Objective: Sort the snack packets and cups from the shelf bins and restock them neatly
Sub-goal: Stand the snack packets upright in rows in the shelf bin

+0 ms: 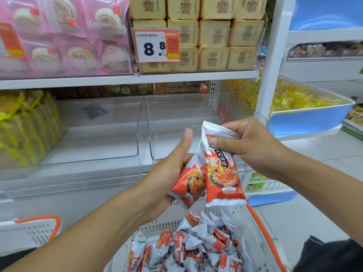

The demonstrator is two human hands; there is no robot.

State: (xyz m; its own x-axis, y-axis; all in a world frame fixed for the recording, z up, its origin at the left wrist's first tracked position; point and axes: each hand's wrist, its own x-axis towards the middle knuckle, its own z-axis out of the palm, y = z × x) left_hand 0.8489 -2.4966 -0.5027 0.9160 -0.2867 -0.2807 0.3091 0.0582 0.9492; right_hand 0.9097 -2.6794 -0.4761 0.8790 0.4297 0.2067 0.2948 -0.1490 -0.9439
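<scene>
Two packets: red-and-white snack packets held side by side in front of the shelf, above the basket; the right packet (221, 169) hangs upright, the left packet (188, 181) tilts against it, and their edges touch.
Right hand: the right hand (249, 144) pinches the white top seal of the right packet between thumb and curled fingers.
Left hand: the left hand (169, 169) cups the left packet from its left side, fingers wrapped behind it, thumb raised and free of the wrapper.
Basket: a white basket (253, 232) with an orange rim sits below the hands, holding a loose heap of the same red-and-white packets (188, 246).
Clear bins: two clear plastic bins (110, 134) stand side by side on the middle shelf behind the hands; a small dark item, too blurred to identify, lies at the back of the left one.
Yellow packs: yellow-wrapped goods (25, 130) fill the bin at far left.
Upper shelf: pink-wrapped round cakes (64, 36) on the left, stacked pale square cakes (212, 34) on the right, with a price tag (156, 45) reading 8.8 clipped between them.
Second basket: another white basket with orange trim (33, 230) shows at lower left.
</scene>
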